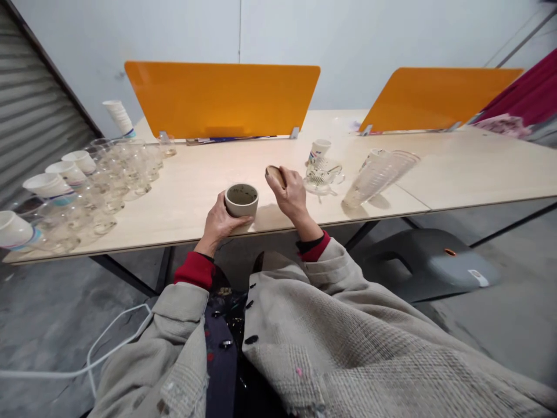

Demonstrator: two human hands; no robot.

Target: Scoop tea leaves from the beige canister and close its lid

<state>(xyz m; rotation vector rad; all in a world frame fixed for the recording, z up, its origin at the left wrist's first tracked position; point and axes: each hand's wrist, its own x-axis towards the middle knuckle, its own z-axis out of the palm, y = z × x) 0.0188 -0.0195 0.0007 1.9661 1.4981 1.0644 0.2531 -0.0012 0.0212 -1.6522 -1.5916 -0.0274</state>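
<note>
Cup (241, 200): squat, cream, open-topped; dark flecks inside, possibly tea leaves.

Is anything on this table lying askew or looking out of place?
Yes. A stack of clear plastic cups lies tipped on its side on the table, right of the right hand, while the paper cups at the left edge stand upright.

A long pale wooden table (456, 168) carries everything. Along its left edge stand white paper cups (47, 186) beside a row of clear glass cups (117, 174). Near the front edge is a small beige ceramic cup (241, 200). Further right lie a clear glass saucer with strainer (321, 177) and a tipped stack of clear plastic cups (378, 174). Two orange plastic dividers (221, 98) stand at the back
</note>
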